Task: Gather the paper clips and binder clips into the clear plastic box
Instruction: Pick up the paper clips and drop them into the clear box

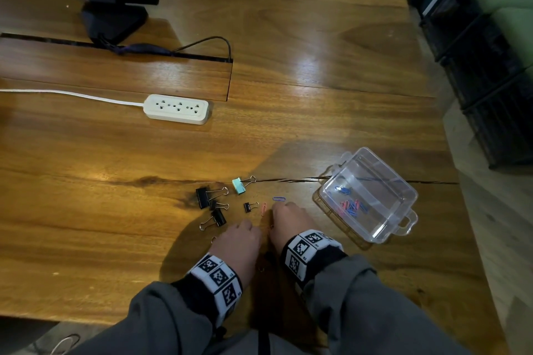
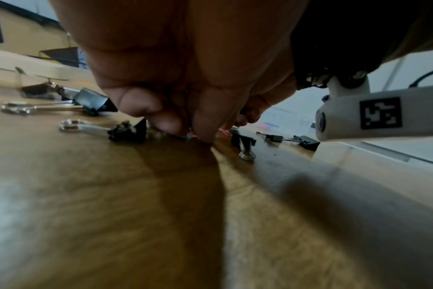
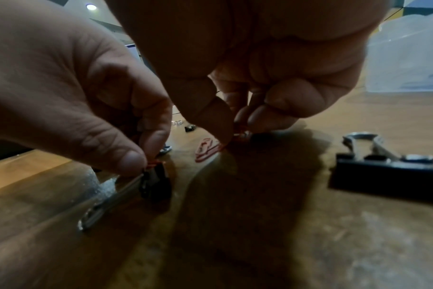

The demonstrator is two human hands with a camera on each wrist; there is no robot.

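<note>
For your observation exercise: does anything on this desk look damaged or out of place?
Yes: a dark crack runs across the desk, passing under the clear box. Clips lie scattered, as the task expects.

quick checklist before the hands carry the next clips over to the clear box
1. Clear plastic box open, lid back: ok.
2. Box within reach, right of the right hand: ok.
3. Right hand has a clip: its fingertips pinch at a red paper clip on the table; firm hold: cannot tell.
4. Left hand has a clip: fingers pinch low at the table; what they hold: cannot tell.
5. All clips gathered: not ok; the teal binder clip, black binder clips and blue paper clip lie loose.
</note>
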